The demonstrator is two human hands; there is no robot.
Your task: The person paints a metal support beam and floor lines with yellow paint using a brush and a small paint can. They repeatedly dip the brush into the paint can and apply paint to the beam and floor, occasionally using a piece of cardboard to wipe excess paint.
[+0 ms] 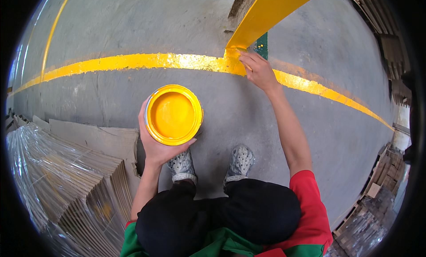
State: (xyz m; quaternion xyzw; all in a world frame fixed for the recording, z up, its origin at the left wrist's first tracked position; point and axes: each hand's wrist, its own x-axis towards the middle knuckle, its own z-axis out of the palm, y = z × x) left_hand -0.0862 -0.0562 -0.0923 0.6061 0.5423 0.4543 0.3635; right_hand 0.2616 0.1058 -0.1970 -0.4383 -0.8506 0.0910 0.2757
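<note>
left hand (155, 143) cupped under open yellow paint can (173, 114), fingers clamped; right hand (259, 71) outstretched, fingers together at floor line (146, 61)

Left hand (155, 143) cupped upward (fingers curled), right hand (259, 72) reaching forward, arm extended, fingers pinched

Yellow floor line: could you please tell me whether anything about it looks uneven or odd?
The yellow floor line is glossy with ragged, smeared edges left of the right hand; right of it, the paint looks duller and patchier. No spill shows around the paint can.
</note>
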